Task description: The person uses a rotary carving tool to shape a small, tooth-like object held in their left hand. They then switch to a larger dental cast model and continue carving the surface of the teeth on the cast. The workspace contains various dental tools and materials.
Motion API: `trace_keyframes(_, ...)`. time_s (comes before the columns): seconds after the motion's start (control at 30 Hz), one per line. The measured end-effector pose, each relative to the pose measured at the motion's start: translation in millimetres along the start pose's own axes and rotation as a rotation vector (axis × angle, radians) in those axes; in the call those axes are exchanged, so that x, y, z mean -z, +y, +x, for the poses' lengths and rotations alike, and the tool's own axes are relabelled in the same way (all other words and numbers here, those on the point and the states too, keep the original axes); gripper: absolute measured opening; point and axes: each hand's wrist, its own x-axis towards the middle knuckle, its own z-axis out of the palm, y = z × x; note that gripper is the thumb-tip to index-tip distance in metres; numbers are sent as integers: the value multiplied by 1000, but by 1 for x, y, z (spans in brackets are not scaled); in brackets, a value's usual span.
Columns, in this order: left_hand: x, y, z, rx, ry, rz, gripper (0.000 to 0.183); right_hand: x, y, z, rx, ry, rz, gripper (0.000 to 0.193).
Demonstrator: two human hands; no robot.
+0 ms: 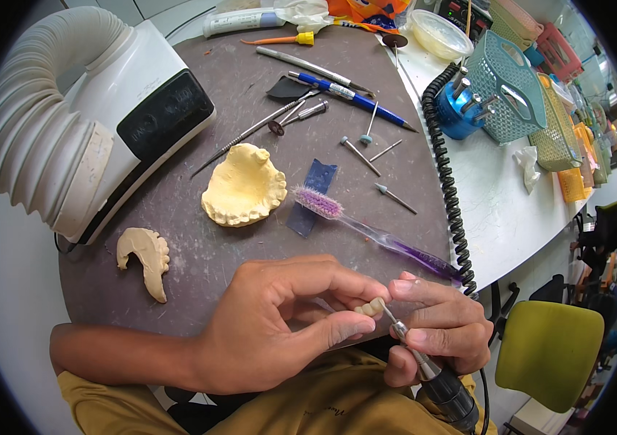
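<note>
Tooth piece pinched in the left hand, drill in the right, above the near edge of the bench.
The left hand (272, 319) is closed lightly, thumb and fingertips gripping a small cream tooth piece (370, 308); the right hand (442, 326) is wrapped around a drill (433, 377), its thin bit right at the piece, though whether they touch is hard to tell. Left of the middle of the bench (199, 268) sits a yellow plaster model (239, 192), with a smaller, curved plaster piece (150, 248) nearer the left edge. A purple toothbrush (395, 243) slants toward the right edge, its bristle end over a dark blue strip (318, 176). Toward the far edge lies a blue pen (352, 96); a white machine (152, 54) with a ribbed hose stands along the left edge.
</note>
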Motion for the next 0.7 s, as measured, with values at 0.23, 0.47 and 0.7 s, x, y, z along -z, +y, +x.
trace_keyframes(0.23, 1, 0, 0, -19, -3, 26, 21, 0, 0, 3, -2, -9, -4, 30)
trace_keyframes(0.47, 0, 0, 1, -16, -11, 25, 20, 0, 2, -3, 20, 44, 57, 27)
trace_keyframes(0.7, 1, -4, 0, -31, -19, 14, 22, 0, -1, 0, -11, 15, 27, 27)
